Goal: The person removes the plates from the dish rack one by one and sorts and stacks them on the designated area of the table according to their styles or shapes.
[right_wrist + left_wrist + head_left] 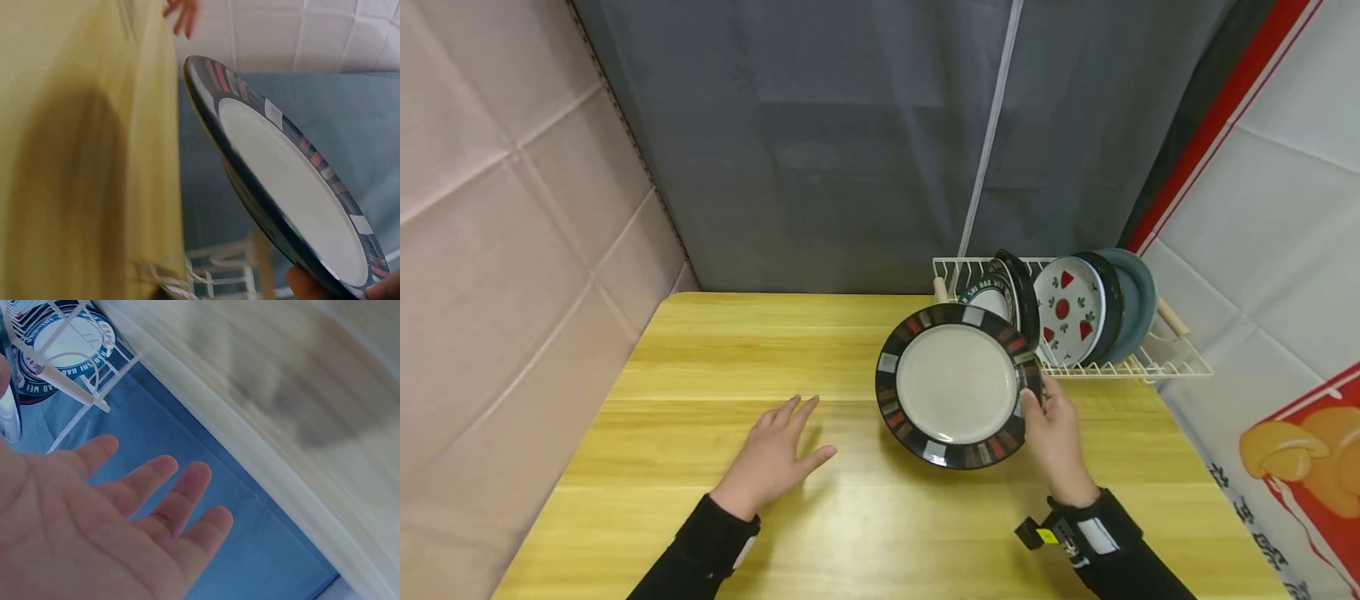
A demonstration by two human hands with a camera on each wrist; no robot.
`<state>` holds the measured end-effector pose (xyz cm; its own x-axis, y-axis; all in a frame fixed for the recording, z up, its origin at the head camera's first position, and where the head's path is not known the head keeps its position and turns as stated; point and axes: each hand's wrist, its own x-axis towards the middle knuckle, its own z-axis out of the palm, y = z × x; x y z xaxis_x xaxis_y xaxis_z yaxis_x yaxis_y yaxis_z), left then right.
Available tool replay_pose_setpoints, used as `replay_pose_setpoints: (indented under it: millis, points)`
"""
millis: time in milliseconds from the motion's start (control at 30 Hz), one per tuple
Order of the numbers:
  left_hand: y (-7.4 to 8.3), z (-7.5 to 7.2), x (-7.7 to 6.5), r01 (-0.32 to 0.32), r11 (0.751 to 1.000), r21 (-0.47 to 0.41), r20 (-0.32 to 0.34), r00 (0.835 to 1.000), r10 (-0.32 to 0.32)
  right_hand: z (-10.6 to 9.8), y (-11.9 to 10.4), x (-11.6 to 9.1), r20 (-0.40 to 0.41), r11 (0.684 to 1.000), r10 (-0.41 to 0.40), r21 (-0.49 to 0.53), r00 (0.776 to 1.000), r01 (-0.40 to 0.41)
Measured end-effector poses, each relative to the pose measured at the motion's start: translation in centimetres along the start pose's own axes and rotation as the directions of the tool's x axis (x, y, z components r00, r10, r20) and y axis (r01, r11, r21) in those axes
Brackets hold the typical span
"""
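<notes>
My right hand (1060, 437) pinches the right edge of a large plate (957, 383), thumb on the rim and fingers behind. The plate has a cream centre and a dark rim patterned with red, grey and white blocks. In the right wrist view the plate (290, 187) tilts above the tabletop, its shadow on the wood. My left hand (775, 458) hovers over the table left of the plate, fingers spread and holding nothing. Its palm and outstretched fingers also show in the left wrist view, where the hand (112, 519) is apart from the rack.
A white wire dish rack (1172, 364) stands at the back right. In it are a strawberry-patterned plate (1063, 310), a blue-grey dish (1138, 304), a plate with lettering (988, 298) and other dark dishes. A grey curtain (820, 150) hangs behind the wooden table (700, 367).
</notes>
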<state>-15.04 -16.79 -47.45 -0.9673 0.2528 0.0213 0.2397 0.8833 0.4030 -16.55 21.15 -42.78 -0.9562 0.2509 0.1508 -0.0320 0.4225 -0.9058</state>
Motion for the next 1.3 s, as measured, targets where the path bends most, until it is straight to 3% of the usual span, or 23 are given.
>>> replay_pose_setpoints:
  millis: [367,633,767,967,1133,1300]
  points:
    - [1.3,0.8,1.1,-0.022,0.991,-0.131,0.001,1.000,0.023,3.4,0.9,-1.7,0.117,0.988,0.075,0.125,0.990,-0.090]
    - [2.2,1.5,1.7,0.041,0.967,-0.252,-0.017,0.999,-0.047,4.6,1.0,-2.5,0.157,0.969,0.113,0.201,0.981,-0.144]
    - [2.4,1.8,1.8,0.064,0.939,-0.337,-0.016,0.997,-0.074,5.1,1.2,-2.9,0.182,0.954,0.138,0.238,0.974,-0.180]
    - [2.7,2.2,2.0,0.066,0.815,-0.576,0.053,0.998,-0.043,5.5,1.7,-3.2,0.216,0.933,0.167,0.281,0.962,-0.225]
    - [2.9,2.5,2.2,0.092,0.711,-0.697,0.066,0.996,-0.064,5.7,1.7,-3.5,0.239,0.928,0.195,0.269,0.951,-0.258]
    - [3.4,2.4,2.4,0.106,0.569,-0.816,0.082,0.994,-0.067,5.8,1.8,-3.7,0.258,0.921,0.216,0.265,0.942,-0.284]
